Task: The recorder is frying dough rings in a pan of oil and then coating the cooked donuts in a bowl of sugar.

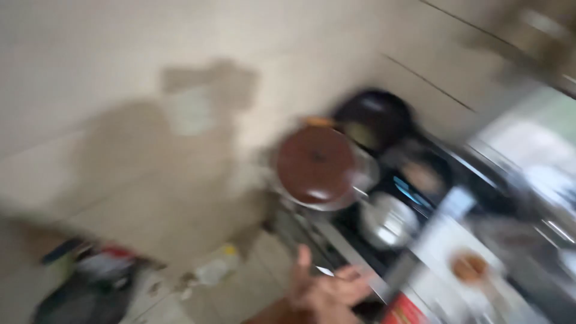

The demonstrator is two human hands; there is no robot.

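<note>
One hand in view, fingers loosely spread, nothing gripped; brown round lid well above it, side undeterminable from blur.

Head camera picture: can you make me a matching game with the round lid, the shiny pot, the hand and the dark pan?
Things:
1. round lid
2. shiny pot
3. hand
4. dark pan

Descriptions:
A. silver metal
B. at the bottom edge, fingers spread
C. reddish-brown
D. black, farthest back by the wall

Pairs: 1-C, 2-A, 3-B, 4-D
</note>
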